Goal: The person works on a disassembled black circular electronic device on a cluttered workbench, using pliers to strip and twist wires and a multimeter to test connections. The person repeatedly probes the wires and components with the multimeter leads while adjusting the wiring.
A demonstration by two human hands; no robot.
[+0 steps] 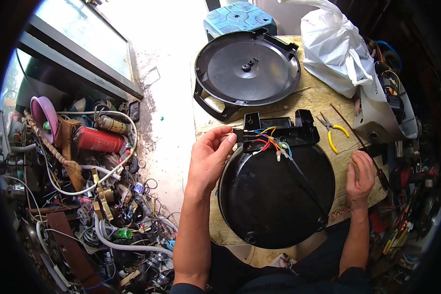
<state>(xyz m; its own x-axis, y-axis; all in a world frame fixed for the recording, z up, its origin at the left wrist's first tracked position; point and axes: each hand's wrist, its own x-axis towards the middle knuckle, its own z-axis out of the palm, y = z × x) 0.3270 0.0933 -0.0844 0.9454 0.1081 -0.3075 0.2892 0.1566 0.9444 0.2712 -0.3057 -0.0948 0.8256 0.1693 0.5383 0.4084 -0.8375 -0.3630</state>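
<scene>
A round black plastic appliance base (279,196) lies at the table's near edge, with a black rectangular housing (304,133) at its far side. Red, yellow, blue and green wires (274,139) with pale connectors spill out of the housing. At the housing's left end, my left hand (210,154) pinches a small piece, mostly hidden by thumb and forefinger. My right hand (361,177) rests on the table right of the base, fingers loosely bent and thumb apart, holding nothing visible. Close beside it lies a long screwdriver (381,177). Yellow-handled pliers (333,133) lie beyond that hand.
Farther back on the wooden table (215,225) sits a round black cover (245,73). A white plastic bag (333,49) and a silver appliance shell (384,112) stand back right. A blue stool (237,17) is behind. Left, the floor holds scrap and a red cylinder (100,139).
</scene>
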